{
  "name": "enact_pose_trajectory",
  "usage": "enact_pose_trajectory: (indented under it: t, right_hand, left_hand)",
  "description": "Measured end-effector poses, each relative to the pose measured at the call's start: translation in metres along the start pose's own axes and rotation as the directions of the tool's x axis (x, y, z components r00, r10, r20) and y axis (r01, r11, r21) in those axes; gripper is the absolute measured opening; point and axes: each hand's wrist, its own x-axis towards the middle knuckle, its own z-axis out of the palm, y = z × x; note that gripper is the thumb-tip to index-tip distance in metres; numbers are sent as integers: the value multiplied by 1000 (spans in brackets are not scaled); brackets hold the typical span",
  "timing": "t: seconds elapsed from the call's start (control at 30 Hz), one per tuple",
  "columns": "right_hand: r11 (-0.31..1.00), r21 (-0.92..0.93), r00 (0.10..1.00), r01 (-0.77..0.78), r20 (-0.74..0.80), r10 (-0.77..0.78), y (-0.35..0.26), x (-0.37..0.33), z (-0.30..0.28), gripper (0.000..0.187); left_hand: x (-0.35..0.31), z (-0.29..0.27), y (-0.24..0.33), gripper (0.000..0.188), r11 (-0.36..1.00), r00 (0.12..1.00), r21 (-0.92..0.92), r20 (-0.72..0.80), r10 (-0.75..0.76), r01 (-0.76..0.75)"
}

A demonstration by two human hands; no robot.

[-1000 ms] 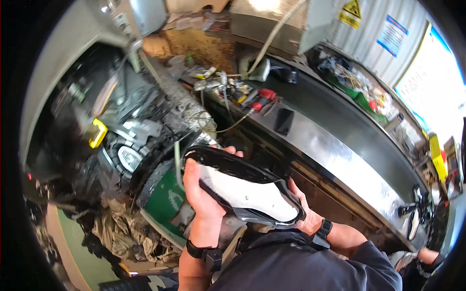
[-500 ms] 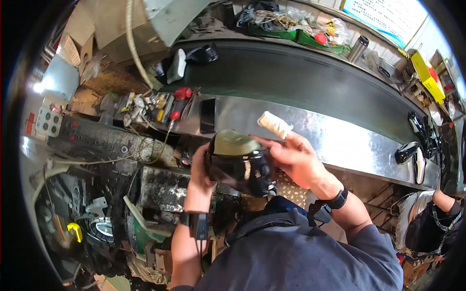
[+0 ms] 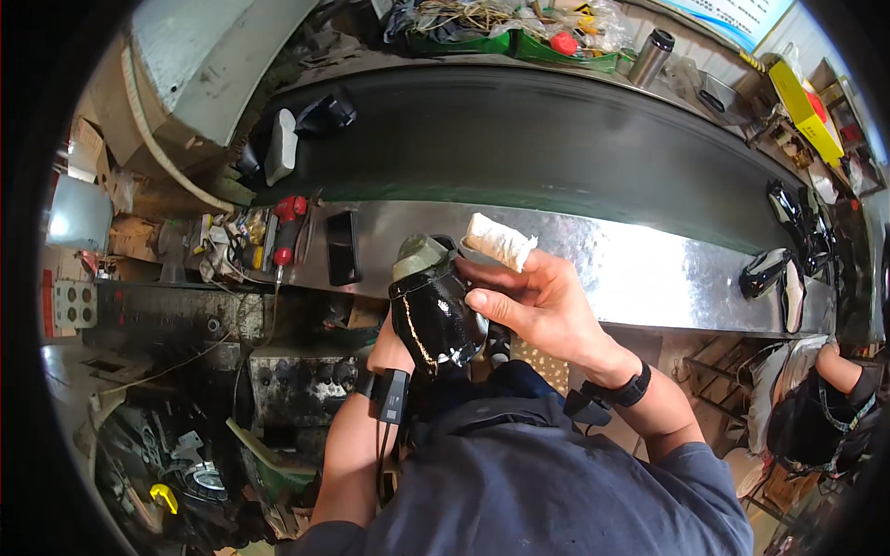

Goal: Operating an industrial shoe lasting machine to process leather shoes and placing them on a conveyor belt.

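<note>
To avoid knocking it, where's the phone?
Left of centre in the head view, the phone lies on the metal ledge, just right of the red tool.

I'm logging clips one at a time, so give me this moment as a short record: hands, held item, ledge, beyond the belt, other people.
left hand: mostly hidden, supporting the black shoe from its left side
right hand: at the shoe's right side, grip unclear; one of its fingers wrapped in white
held item: glossy, grey-green block showing at its top
steel ledge: phone; red tool left of it
beyond dark belt: flask, yellow box
other person: right edge
</note>
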Motion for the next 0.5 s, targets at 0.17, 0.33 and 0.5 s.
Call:
enact_pose_trajectory:
  t: [0.17, 0.33, 0.5]
  right_hand:
    - [1000, 0, 1000, -18, -23, 18, 0, 9, -9, 62]
    - [999, 7, 996, -31, -89, 31, 0, 16, -6, 61]
    - [998, -11, 984, -61, -166, 58, 3, 23, 0, 61]
  left_hand:
    - [16, -8, -9, 18, 895, 973, -391, 9, -229, 214]
    - [33, -18, -4, 42, 898, 964, -351, 90, -251, 267]
    - [48, -42, -15, 58, 747, 890, -502, 118, -440, 436]
